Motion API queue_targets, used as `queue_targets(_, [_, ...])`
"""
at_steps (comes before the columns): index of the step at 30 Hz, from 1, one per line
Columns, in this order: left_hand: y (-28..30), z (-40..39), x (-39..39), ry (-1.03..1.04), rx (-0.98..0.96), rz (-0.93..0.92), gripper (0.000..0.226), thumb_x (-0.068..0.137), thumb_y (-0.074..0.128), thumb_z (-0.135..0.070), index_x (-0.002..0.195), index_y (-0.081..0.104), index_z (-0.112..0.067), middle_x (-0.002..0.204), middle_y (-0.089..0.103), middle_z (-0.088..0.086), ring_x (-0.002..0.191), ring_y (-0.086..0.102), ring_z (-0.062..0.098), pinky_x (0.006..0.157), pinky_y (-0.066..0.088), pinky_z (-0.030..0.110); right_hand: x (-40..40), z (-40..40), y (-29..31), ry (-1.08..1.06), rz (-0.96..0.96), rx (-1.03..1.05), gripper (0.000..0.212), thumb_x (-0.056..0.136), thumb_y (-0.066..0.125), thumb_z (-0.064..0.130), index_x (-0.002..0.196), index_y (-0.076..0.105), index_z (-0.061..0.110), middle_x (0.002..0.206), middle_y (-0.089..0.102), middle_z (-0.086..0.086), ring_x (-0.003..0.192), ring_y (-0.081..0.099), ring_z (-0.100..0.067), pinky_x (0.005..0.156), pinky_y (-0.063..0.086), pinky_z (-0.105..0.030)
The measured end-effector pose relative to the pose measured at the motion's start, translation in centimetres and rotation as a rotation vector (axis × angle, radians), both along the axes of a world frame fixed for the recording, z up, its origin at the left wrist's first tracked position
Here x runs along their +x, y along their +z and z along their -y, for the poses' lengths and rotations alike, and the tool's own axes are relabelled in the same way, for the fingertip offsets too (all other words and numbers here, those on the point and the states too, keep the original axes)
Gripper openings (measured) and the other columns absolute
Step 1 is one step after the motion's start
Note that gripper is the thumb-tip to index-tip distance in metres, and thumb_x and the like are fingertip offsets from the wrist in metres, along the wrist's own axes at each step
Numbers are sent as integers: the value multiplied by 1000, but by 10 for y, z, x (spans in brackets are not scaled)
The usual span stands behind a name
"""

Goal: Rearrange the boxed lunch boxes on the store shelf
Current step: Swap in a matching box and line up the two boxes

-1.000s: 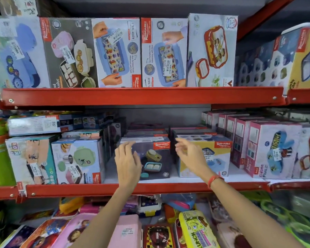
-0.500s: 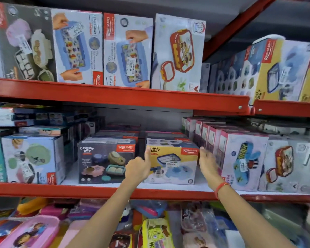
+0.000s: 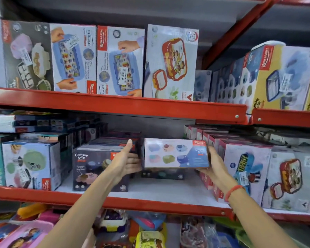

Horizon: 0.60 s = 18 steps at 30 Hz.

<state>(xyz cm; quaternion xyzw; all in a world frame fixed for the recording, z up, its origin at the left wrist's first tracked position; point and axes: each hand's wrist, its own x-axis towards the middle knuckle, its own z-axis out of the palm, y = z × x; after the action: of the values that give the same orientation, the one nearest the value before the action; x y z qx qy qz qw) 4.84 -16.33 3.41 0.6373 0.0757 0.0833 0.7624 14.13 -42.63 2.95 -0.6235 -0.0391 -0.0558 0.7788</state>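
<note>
I hold a boxed lunch box (image 3: 175, 153) between both hands, lifted off the middle shelf (image 3: 150, 203) and tipped so its pale top with small pictures faces me. My left hand (image 3: 127, 163) presses its left end, thumb up. On the right end sits my right hand (image 3: 213, 165), with a red band on the wrist. A dark Crunchy Bite box (image 3: 89, 169) stands just left of my left hand. Behind the lifted box another dark box (image 3: 161, 174) rests on the shelf.
Pink-edged boxes (image 3: 243, 169) stand in a row close to my right hand. More boxes (image 3: 30, 165) fill the shelf's left end. The upper shelf (image 3: 132, 104) carries upright boxes. Loose lunch boxes (image 3: 113, 221) lie below.
Both hands closed on the yellow-fronted box's two ends and raised it off the shelf, tipping its top toward me. The view has shifted right and closer.
</note>
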Motion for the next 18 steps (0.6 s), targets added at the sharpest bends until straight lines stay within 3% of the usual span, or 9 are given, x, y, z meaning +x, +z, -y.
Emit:
queue_targets(4, [8, 3, 7, 75, 77, 52, 62, 82, 61, -52, 113, 63, 2, 108, 72, 18, 89, 72, 27, 62, 60, 28, 3, -1, 4, 3, 111, -14, 31, 91, 54, 39, 77, 69, 15, 57, 72, 1, 65, 64, -21, 60, 49, -31])
queue_targets(8, [4, 2, 7, 19, 59, 101, 25, 89, 60, -31, 94, 70, -9, 80, 78, 3, 76, 73, 18, 64, 58, 28, 3, 6, 2, 32, 147, 31, 33, 87, 60, 42, 84, 70, 11, 66, 73, -5, 62, 68, -20, 64, 53, -32])
queue_targets(10, [0, 2, 9, -14, 73, 129, 17, 90, 55, -18, 89, 70, -10, 80, 78, 0, 82, 71, 19, 71, 57, 30, 2, 8, -1, 44, 165, 24, 28, 84, 66, 35, 88, 69, 8, 76, 75, -10, 67, 70, -21, 70, 54, -35])
queue_targets(12, [-4, 5, 12, 2, 108, 155, 17, 87, 54, -7, 95, 69, -8, 90, 75, 6, 92, 67, 23, 80, 55, 32, 5, 8, -6, 36, 188, 17, 19, 78, 73, 19, 92, 67, 8, 97, 73, -19, 86, 68, -29, 81, 53, -42])
queue_targets(14, [-7, 9, 15, 38, 163, 169, 30, 85, 54, 0, 112, 64, -6, 96, 72, 8, 92, 65, 21, 86, 52, 31, 8, 6, -12, -7, 227, -26, 27, 76, 74, 5, 101, 65, 8, 111, 67, -22, 101, 65, -34, 89, 53, -47])
queue_targets(16, [-14, 13, 21, 63, 187, 168, 36, 86, 51, 0, 120, 59, -8, 98, 72, 7, 89, 65, 18, 81, 52, 28, 8, 3, -20, -42, 268, -72, 37, 76, 73, 1, 111, 62, 8, 113, 67, -18, 105, 64, -31, 90, 54, -46])
queue_targets(18, [-26, 14, 27, 96, 223, 159, 40, 87, 50, -3, 126, 54, -9, 109, 71, 10, 94, 66, 18, 79, 52, 28, 8, -2, -30, -49, 296, -72, 35, 77, 72, -2, 108, 62, 11, 108, 69, -12, 104, 65, -28, 90, 54, -44])
